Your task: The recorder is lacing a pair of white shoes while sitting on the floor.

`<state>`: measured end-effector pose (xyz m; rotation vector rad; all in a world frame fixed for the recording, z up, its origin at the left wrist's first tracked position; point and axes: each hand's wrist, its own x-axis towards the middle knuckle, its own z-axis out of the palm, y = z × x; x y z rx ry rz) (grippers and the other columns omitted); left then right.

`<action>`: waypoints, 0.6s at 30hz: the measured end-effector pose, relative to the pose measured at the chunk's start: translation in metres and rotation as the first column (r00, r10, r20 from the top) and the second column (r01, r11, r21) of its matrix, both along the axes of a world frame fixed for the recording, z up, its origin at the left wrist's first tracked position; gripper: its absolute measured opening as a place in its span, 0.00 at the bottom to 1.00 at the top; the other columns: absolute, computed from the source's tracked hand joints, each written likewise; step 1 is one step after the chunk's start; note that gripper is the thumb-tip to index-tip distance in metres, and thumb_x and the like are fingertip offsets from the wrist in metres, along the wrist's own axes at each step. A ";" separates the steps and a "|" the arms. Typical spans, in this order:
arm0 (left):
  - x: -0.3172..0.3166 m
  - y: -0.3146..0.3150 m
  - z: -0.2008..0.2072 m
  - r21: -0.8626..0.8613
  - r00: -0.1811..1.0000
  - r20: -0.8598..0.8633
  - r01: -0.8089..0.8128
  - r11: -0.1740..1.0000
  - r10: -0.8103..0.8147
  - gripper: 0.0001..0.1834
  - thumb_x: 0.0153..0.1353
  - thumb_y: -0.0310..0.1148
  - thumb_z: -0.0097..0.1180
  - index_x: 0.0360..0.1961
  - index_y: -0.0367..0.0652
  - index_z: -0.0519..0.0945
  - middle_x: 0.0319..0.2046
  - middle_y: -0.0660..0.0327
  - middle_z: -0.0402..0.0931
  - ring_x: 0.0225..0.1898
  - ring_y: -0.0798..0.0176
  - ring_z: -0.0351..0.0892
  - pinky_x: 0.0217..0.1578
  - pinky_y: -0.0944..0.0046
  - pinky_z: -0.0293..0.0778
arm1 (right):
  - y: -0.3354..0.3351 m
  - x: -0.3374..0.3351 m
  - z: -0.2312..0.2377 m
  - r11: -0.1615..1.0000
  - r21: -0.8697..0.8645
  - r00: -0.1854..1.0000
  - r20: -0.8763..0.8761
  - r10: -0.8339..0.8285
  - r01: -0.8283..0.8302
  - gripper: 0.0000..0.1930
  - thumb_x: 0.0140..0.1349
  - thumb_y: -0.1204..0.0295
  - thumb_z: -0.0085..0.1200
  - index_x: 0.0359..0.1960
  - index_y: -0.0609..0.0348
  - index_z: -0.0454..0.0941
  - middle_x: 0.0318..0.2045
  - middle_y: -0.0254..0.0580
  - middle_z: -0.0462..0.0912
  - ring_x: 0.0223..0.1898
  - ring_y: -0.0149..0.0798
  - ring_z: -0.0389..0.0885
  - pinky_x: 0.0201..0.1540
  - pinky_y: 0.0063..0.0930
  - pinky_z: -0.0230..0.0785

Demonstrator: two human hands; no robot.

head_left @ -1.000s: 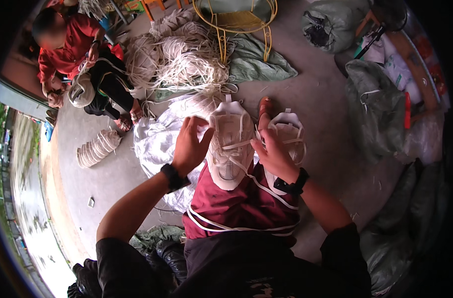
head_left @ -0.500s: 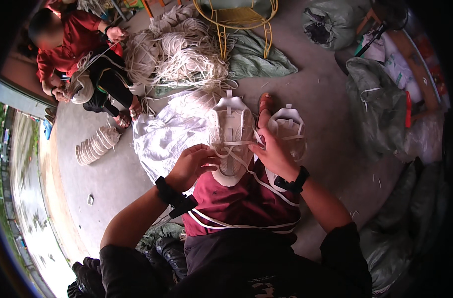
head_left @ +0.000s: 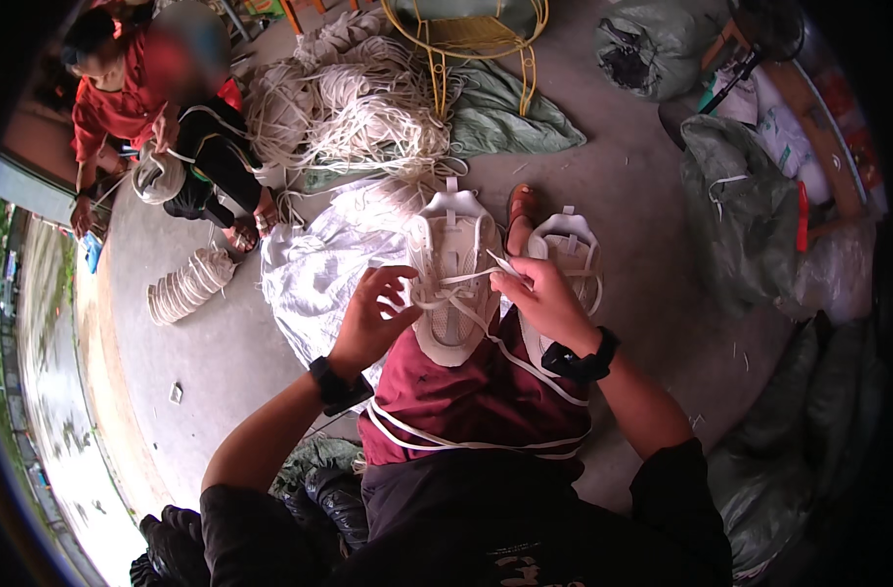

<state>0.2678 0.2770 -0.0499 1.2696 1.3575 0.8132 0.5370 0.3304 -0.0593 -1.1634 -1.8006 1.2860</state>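
Observation:
Toe toward me, a white sneaker point(head_left: 449, 338) rests on my lap over maroon cloth. A flat white shoelace point(head_left: 456, 291) crosses its lower eyelets, and its loose length trails down to the right. Between thumb and fingers, my right hand point(head_left: 544, 301) pinches part of the lace, with a tip sticking up above the fingers. My left hand point(head_left: 373, 318) is open at the shoe's left side, fingers curved and apart, with nothing visible in them. A second white sneaker point(head_left: 567, 235) lies to the right, partly covered by my right hand and wrist.
More white lace point(head_left: 446, 443) loops across my lap. Ahead lie a heap of white laces point(head_left: 358, 108), a white sheet point(head_left: 314, 259) and a yellow metal-framed chair point(head_left: 466, 49). A coiled lace bundle point(head_left: 194, 286) and a seated person in red point(head_left: 124, 88) are left; grey-green sacks point(head_left: 740, 215) stand right.
My left hand has shifted left off the laces and its fingers have spread. My right hand keeps the lace, its tip now showing upward. The seated person's arms have moved apart.

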 end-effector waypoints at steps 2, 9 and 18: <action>0.006 -0.001 -0.003 0.297 0.975 -0.220 0.103 0.949 -0.037 0.22 0.55 0.22 0.66 0.52 0.42 0.77 0.48 0.58 0.72 0.44 0.65 0.76 0.40 0.65 0.79 | 0.001 -0.002 0.006 1.000 -0.022 0.999 -0.037 0.010 -0.011 0.15 0.70 0.65 0.55 0.31 0.67 0.77 0.19 0.32 0.71 0.23 0.24 0.67 0.26 0.28 0.60; 0.018 0.010 0.004 0.376 0.976 -0.216 0.095 0.922 -0.012 0.10 0.56 0.26 0.64 0.40 0.39 0.82 0.55 0.53 0.69 0.48 0.58 0.75 0.51 0.60 0.72 | 0.007 -0.007 0.013 0.988 -0.152 0.997 -0.074 -0.009 -0.002 0.17 0.72 0.60 0.52 0.31 0.62 0.81 0.19 0.26 0.71 0.22 0.18 0.64 0.25 0.20 0.57; 0.032 0.016 -0.005 0.379 0.973 -0.222 0.029 0.925 0.061 0.10 0.57 0.30 0.65 0.38 0.37 0.82 0.55 0.53 0.66 0.50 0.56 0.73 0.54 0.57 0.70 | 0.011 -0.013 0.008 0.974 -0.218 0.991 -0.100 -0.091 0.068 0.18 0.72 0.60 0.51 0.31 0.63 0.80 0.20 0.27 0.74 0.23 0.19 0.67 0.26 0.20 0.59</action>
